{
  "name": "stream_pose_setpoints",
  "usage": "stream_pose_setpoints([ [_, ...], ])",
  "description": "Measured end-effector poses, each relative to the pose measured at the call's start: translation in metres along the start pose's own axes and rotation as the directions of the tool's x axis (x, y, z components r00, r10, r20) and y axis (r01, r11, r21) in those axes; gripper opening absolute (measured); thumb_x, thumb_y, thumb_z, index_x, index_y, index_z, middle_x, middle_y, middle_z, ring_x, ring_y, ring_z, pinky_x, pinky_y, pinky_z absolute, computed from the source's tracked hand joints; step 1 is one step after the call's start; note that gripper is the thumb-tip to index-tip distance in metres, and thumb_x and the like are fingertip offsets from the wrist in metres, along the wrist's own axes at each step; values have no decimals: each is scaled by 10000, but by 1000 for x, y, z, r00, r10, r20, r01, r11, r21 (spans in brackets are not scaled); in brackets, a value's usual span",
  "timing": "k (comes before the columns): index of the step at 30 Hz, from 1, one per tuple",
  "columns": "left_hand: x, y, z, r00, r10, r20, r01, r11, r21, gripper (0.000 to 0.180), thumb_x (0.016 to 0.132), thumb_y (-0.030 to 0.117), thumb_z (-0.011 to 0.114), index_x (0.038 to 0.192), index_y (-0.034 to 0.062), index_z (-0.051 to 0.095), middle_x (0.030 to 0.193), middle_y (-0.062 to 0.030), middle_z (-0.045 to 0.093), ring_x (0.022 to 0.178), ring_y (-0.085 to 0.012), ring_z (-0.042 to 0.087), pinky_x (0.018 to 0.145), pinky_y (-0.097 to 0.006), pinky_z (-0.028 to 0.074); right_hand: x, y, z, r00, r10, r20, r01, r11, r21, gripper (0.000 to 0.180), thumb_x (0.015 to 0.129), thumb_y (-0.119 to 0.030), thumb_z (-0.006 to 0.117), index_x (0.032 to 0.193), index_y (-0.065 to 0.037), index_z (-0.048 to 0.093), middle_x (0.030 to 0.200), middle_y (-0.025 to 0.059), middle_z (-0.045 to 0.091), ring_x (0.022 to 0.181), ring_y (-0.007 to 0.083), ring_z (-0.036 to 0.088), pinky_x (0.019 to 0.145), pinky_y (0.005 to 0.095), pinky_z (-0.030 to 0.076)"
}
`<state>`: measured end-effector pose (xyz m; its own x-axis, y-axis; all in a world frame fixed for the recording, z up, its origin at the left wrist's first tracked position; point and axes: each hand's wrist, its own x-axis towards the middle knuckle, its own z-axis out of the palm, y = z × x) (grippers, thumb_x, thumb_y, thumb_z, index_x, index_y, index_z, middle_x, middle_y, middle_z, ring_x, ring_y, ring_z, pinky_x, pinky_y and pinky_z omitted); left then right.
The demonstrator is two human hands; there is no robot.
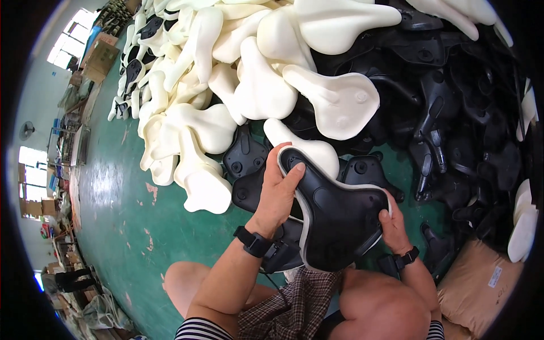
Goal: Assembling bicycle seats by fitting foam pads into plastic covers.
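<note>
Over my lap I hold a bicycle saddle (340, 218), its black plastic base facing me and a pale foam rim showing round the edge. My left hand (279, 190) is closed on its narrow nose, the thumb pressed on the black base. At the wide end, my right hand (395, 226) grips the right-hand corner, thumb on the edge and fingers behind. Just beyond the saddle lies a white foam saddle pad (303, 148). A loose black saddle base (365, 170) rests behind the right side of the held saddle.
A large heap of white foam pads (263, 85) spreads ahead and to the left. Many black saddle bases (436, 124) are piled at the right. A brown sack (479, 283) stands near my right forearm. Green floor (122, 215) extends left toward shelves and boxes (63, 133).
</note>
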<state>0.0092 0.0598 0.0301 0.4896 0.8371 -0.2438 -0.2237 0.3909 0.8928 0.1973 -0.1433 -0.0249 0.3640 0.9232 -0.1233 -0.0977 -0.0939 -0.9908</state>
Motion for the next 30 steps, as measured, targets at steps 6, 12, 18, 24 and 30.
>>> stream_pose_setpoints([
  [6,-27,-20,-57,980,-194,-35,196,978,70,440,889,17,579,1302,56,432,1137,-39,540,1030,-135,527,924,-288,443,-5,19,-9,829,351,436,-444,886,131,446,947,-303,571,1285,-20,507,1036,51,613,920,119,587,831,263,476],
  [12,-35,-36,-152,763,-635,-121,646,756,106,427,871,39,602,1279,73,477,1085,-46,589,963,-169,578,831,-336,503,-26,112,-62,619,763,-189,-785,611,-103,446,912,-459,581,993,-21,598,801,58,615,664,142,614,607,274,526],
  [18,47,-6,-105,909,-375,-183,388,600,700,360,861,266,631,1067,-28,593,885,-30,586,791,-129,530,720,-268,444,-9,156,-62,506,861,-51,-824,500,267,645,856,-515,628,1268,-43,476,1018,117,607,768,240,651,663,370,564],
  [24,137,-66,-82,785,-330,-524,551,758,350,668,714,443,757,1114,-60,576,950,-122,633,787,-262,605,725,-385,488,14,148,-14,646,756,-109,-660,625,416,193,935,-136,532,1089,-21,518,1018,97,608,876,219,642,678,329,570],
  [30,120,-79,-47,930,8,-366,200,827,526,567,696,293,760,1069,-102,594,1010,-158,656,877,-238,643,755,-314,495,-31,120,-49,836,-34,-547,-217,896,-387,259,964,-145,497,1144,38,529,985,113,609,924,190,567,817,323,477],
])
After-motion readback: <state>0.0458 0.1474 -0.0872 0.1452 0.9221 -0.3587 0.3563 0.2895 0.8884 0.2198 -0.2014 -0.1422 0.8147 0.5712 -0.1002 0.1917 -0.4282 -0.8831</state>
